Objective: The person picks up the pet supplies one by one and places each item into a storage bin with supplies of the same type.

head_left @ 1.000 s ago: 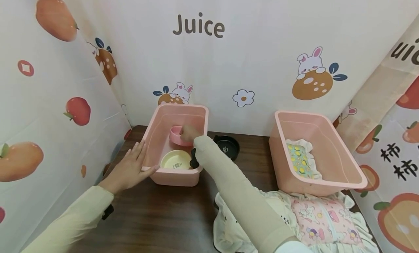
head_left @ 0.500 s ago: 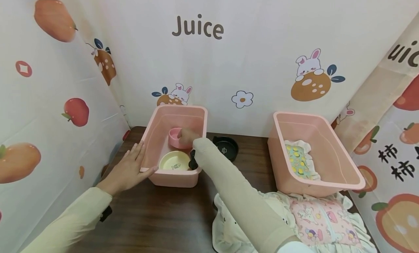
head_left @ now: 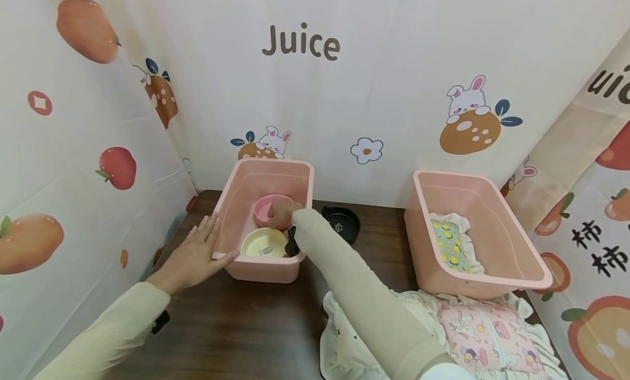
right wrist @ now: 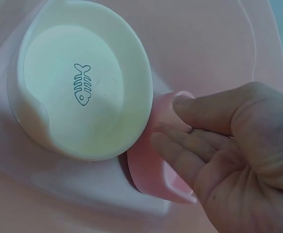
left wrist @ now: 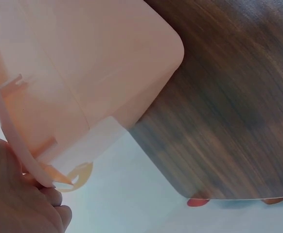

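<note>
A pink bowl (head_left: 264, 206) sits level at the middle of the left pink bin (head_left: 312, 175), its near edge against a cream bowl (head_left: 263, 240) with a fishbone print. My right hand (head_left: 284, 213) is over the pink bowl's right side. In the right wrist view, the thumb and fingers (right wrist: 173, 150) are loosely bent at the pink bowl (right wrist: 153, 170), with pink showing in the gap between them. My left hand (head_left: 194, 251) rests at the bin's near left corner, fingers straight along the side rim and thumb on the front rim.
A black dish (head_left: 344, 224) with a pale print stands just right of the bin on the dark wooden table (head_left: 236, 325). A second pink bin (head_left: 418, 232) holds a lemon-print cushion (head_left: 450, 243). Frilled cushions, one with a pink print (head_left: 492, 331), lie at front right.
The pink bowl has gone from tilted to level, down toward the cream bowl. My right hand has moved slightly down and right, its fingers loosened from the bowl. The left hand stays.
</note>
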`<act>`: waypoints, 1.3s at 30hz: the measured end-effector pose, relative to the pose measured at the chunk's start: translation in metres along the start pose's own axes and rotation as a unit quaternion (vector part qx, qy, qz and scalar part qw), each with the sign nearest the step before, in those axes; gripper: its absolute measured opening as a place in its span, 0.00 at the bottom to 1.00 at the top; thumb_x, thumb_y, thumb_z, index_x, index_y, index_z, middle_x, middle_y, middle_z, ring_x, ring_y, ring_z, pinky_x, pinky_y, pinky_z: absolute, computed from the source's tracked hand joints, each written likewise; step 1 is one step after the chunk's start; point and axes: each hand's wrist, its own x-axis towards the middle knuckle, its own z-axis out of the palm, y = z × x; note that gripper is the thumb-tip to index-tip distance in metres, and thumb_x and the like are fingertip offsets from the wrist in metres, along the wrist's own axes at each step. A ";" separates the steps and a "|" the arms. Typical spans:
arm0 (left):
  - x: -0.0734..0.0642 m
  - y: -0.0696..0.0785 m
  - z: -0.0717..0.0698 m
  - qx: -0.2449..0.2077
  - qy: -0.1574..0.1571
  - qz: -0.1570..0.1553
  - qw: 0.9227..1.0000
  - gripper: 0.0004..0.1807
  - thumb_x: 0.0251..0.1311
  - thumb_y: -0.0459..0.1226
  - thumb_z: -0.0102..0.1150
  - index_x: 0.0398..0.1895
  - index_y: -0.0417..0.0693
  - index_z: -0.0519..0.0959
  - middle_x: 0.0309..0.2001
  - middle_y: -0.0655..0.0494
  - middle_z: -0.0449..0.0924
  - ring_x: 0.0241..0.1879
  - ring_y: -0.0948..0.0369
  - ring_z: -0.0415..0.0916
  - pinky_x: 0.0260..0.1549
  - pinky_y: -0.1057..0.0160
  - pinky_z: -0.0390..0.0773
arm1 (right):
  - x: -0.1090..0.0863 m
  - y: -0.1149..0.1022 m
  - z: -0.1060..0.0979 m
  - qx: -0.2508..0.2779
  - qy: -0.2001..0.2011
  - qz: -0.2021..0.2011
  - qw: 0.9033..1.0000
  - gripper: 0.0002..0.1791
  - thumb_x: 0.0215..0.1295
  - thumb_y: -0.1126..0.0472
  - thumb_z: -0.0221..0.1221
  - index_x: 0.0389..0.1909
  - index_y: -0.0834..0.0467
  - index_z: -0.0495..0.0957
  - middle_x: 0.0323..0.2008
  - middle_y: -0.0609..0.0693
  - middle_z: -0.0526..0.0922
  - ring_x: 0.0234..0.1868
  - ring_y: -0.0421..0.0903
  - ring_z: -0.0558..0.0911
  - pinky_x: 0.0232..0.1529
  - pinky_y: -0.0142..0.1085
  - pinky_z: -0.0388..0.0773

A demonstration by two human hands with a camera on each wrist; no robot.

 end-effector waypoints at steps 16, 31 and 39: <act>0.002 0.006 -0.004 0.002 -0.005 0.005 1.000 0.55 0.61 0.66 0.45 0.75 0.36 0.40 0.75 0.35 0.36 0.73 0.38 0.38 0.68 0.37 0.43 | 0.003 0.008 -0.003 0.019 -0.086 -0.043 0.995 0.06 0.61 0.61 0.62 0.32 0.59 0.78 0.24 0.50 0.70 0.28 0.44 0.73 0.29 0.31 0.73; -0.004 0.007 -0.002 -0.005 -0.008 0.009 1.000 0.57 0.60 0.69 0.42 0.75 0.34 0.41 0.75 0.33 0.37 0.72 0.36 0.38 0.67 0.36 0.45 | -0.032 -0.021 -0.020 -0.022 0.020 -0.102 0.994 0.25 0.57 0.46 0.64 0.56 0.46 0.74 0.51 0.41 0.76 0.53 0.42 0.72 0.58 0.41 0.70; -0.003 0.006 -0.006 -0.011 -0.007 0.009 1.000 0.55 0.61 0.65 0.46 0.74 0.33 0.42 0.75 0.33 0.37 0.72 0.36 0.38 0.67 0.36 0.44 | -0.052 -0.030 -0.053 -0.037 0.040 -0.177 0.983 0.37 0.61 0.48 0.61 0.71 0.47 0.62 0.68 0.46 0.67 0.67 0.44 0.67 0.65 0.42 0.66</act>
